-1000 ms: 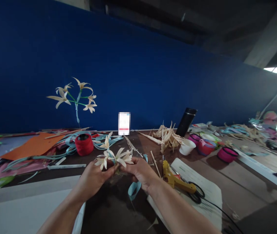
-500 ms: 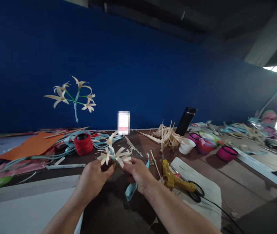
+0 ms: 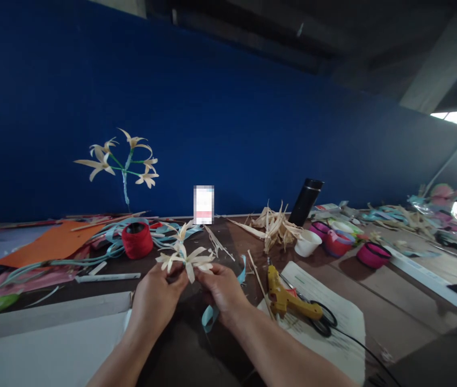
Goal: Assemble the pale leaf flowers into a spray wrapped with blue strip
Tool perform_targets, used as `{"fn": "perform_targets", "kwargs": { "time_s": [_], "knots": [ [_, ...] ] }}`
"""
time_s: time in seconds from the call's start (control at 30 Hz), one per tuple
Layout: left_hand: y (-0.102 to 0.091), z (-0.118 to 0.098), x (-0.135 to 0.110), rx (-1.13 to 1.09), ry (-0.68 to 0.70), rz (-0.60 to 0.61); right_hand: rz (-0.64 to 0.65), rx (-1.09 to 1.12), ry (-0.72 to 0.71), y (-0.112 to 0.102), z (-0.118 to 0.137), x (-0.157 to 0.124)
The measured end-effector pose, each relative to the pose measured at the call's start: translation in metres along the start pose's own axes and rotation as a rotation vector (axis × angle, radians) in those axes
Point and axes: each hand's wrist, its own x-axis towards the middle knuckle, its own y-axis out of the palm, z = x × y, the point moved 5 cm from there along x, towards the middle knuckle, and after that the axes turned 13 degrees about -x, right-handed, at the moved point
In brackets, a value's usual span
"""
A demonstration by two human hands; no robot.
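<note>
A small spray of cream artificial flowers [image 3: 190, 261] is held up over the middle of the table. My left hand [image 3: 156, 295] is closed around its base, thumb and fingers pinched below the petals; the stem is hidden. Close on the right side of the blooms, my right hand [image 3: 225, 293] has its fingers pinched together. A light blue ribbon [image 3: 209, 318] runs through my right hand, one curl hanging beneath it and another part rising behind the knuckles. Where the ribbon meets the stem is covered by my fingers.
A finished flower stem [image 3: 125, 172] stands at the back left. Around lie a red tape roll [image 3: 137, 241], dried husks [image 3: 274, 228], a white cup [image 3: 307, 243], a yellow glue gun [image 3: 288, 301], scissors [image 3: 325, 322], a black bottle [image 3: 306, 201] and a white box [image 3: 51, 344].
My right hand has shifted slightly left, nearer my left hand, and the hanging ribbon curl has moved left with it. The flowers have turned a little. Both hands keep their grip.
</note>
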Motion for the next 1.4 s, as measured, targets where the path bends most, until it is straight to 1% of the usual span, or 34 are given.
{"fn": "perform_targets", "kwargs": {
  "time_s": [0.13,0.23,0.33,0.47,0.57,0.67,0.77,0.87,0.93,1.03,1.1,1.17,1.23,1.33,1.4],
  "knots": [
    [-0.001,-0.002,-0.001,0.044,-0.053,0.01,0.015,0.023,0.026,0.0,-0.006,0.001],
    [-0.002,0.0,0.0,-0.029,-0.065,0.018,0.019,0.026,0.054,-0.001,-0.01,0.002],
    [-0.004,0.004,0.003,-0.119,-0.066,0.014,0.007,0.01,0.049,-0.003,-0.007,0.0],
    [-0.005,0.003,0.002,-0.222,-0.088,0.054,-0.016,-0.029,0.003,-0.005,0.004,-0.004],
    [-0.003,0.001,-0.002,-0.359,-0.182,0.074,-0.006,-0.091,-0.074,-0.005,0.012,-0.007],
    [0.0,0.003,-0.005,-0.492,-0.26,0.044,0.011,-0.136,-0.137,-0.004,0.016,-0.008],
    [0.001,0.007,-0.005,-0.538,-0.237,0.019,0.017,-0.173,-0.167,-0.005,0.018,-0.009],
    [0.0,0.007,-0.004,-0.477,-0.209,0.03,0.0,-0.287,-0.225,-0.007,0.022,-0.008],
    [-0.002,0.003,-0.004,-0.38,-0.189,0.041,-0.004,-0.395,-0.311,-0.008,0.028,-0.009],
    [-0.008,-0.007,-0.004,-0.228,-0.154,0.031,-0.02,-0.58,-0.488,-0.009,0.041,-0.014],
    [-0.01,-0.012,-0.005,-0.18,-0.151,0.017,-0.024,-0.665,-0.558,-0.009,0.046,-0.017],
    [-0.01,-0.014,-0.005,-0.206,-0.15,0.012,-0.012,-0.699,-0.572,-0.009,0.048,-0.019],
    [-0.008,-0.013,-0.006,-0.279,-0.141,0.002,-0.004,-0.704,-0.573,-0.01,0.049,-0.02],
    [-0.006,-0.011,-0.007,-0.371,-0.128,-0.031,0.005,-0.687,-0.562,-0.01,0.047,-0.019],
    [-0.003,-0.009,-0.007,-0.424,-0.131,-0.025,0.0,-0.663,-0.548,-0.011,0.047,-0.018]
  ]
}}
